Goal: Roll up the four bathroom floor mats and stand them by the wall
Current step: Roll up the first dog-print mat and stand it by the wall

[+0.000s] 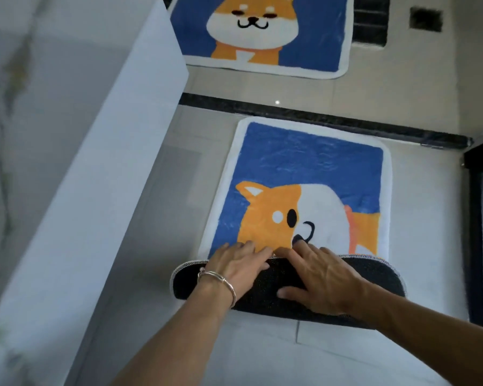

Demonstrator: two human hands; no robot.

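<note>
Head view: the left hand (234,263) and right hand (324,280) are laid flat, fingers spread, on the black backing (262,293) of the nearest dog mat (304,168), whose near edge is folded over on the floor. A tight, even first turn is best made by pressing both ends equally. A white wall (109,162) is close on the left and a dark door frame (474,218) on the right. Beyond the black threshold strip (318,118), a second dog mat (262,32) lies flat

Left hand (236,267) and right hand (325,278) on near mat (304,176) folded end, second mat (262,32) beyond, wall (67,135) left.
</note>
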